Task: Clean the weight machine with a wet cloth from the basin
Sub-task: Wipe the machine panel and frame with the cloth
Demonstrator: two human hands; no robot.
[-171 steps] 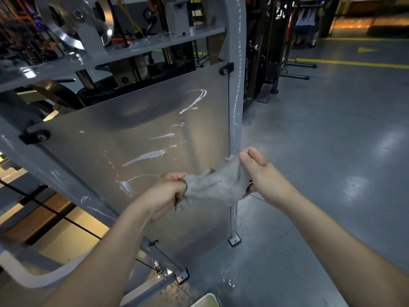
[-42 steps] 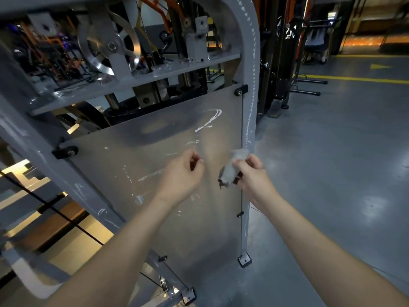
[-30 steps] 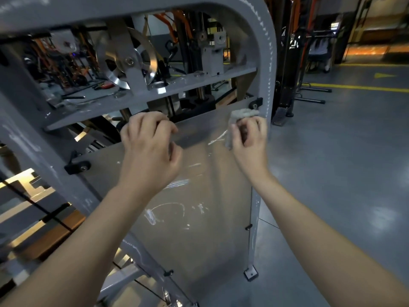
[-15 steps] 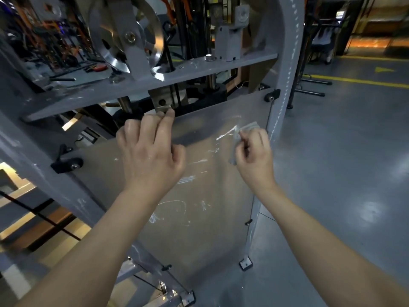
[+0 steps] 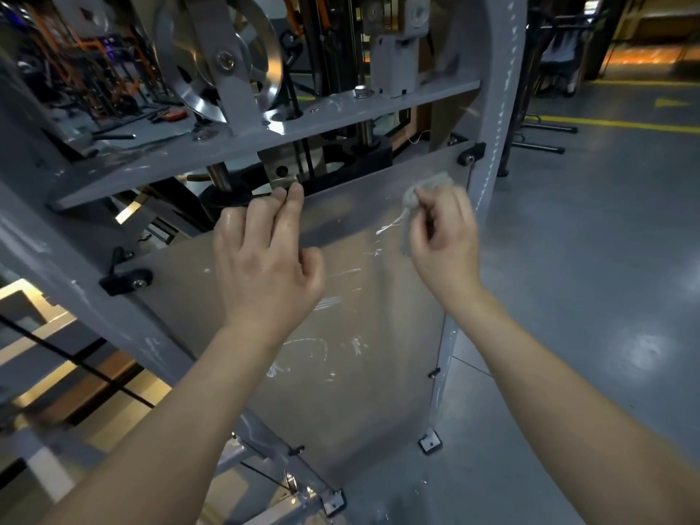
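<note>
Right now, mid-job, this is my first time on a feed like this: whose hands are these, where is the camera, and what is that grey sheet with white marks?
There is no robot here. One camera worn on a person's head looks forward and down at their own two bare hands. The right hand grips a bunched grey cloth against the top right corner of a flat metal panel, which is bolted to the grey frame of the weight machine. The left hand holds nothing; its fingertips rest at the panel's top edge. White streaks and specks mark the panel. Above it run a grey crossbar and a shiny pulley wheel. To the right is grey floor.
</note>
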